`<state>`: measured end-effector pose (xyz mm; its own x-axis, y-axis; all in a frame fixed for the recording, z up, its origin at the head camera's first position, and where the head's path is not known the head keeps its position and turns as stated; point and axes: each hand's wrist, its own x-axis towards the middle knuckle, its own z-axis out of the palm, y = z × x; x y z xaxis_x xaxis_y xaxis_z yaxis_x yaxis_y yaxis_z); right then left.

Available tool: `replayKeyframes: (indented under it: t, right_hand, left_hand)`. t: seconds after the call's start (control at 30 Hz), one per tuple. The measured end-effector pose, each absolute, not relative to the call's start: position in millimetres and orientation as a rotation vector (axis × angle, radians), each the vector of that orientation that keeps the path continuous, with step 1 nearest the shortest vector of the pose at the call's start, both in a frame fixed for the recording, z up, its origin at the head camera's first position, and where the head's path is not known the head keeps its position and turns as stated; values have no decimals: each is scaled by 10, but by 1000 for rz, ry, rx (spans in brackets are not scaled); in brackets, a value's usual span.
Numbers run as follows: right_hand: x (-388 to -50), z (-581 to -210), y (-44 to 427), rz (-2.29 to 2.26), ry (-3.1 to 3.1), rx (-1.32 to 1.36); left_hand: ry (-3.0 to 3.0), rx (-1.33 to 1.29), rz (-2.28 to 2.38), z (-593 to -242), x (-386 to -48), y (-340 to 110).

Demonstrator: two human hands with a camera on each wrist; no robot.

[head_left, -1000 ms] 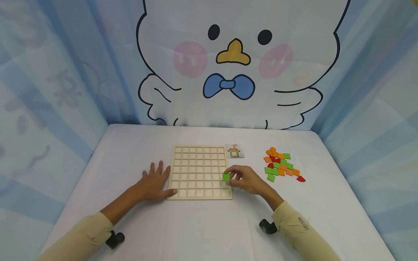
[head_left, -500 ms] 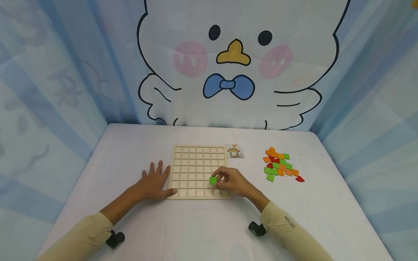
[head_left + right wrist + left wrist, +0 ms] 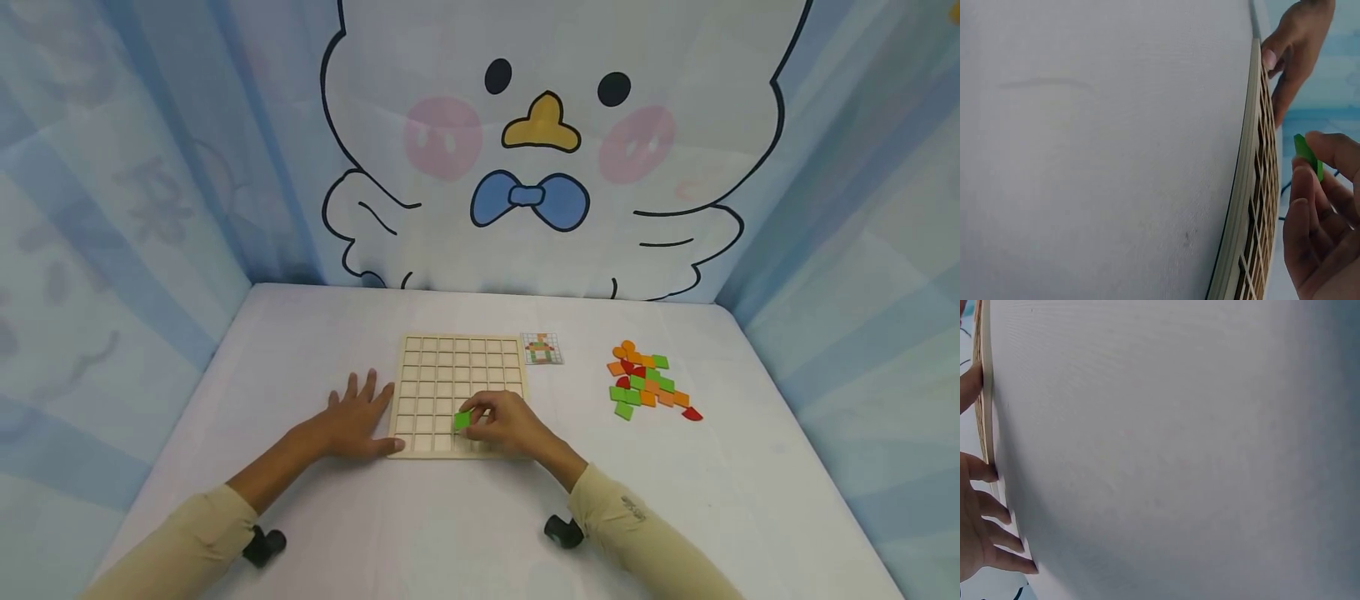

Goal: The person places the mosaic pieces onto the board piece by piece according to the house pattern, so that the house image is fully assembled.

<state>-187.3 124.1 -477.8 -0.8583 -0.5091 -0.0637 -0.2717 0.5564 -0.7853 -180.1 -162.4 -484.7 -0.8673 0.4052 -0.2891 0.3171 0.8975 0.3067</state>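
A wooden grid board with square cells lies mid-table. My left hand is spread flat at its left side, with the thumb and index fingertip touching the frame; the left wrist view shows those fingers straight along the edge. Over the lower middle cells, my right hand pinches a green square tile between thumb and fingers. In the right wrist view the green tile is held tilted, apart from the board's surface.
To the right lies a loose group of flat orange, green and red pieces, some round or wedge-shaped. A small printed pattern card sits by the board's upper right corner. Patterned curtains surround the white table.
My right hand has carried the green tile leftward and slightly down, from the board's right edge to over its lower middle. The left hand has stayed in place.
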Motion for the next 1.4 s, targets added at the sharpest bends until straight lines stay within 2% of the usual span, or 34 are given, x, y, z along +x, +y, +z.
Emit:
replayKeyframes:
  t: [1.1, 1.4]
  right_hand:
    - [-1795, -4878, 859, -999, 2558, -816]
    - [-1746, -4883, 745, -904, 2656, -770]
  left_hand:
    - [2710, 531, 342, -4833, -1771, -1646]
    - [2710, 559, 329, -4841, -1789, -1641]
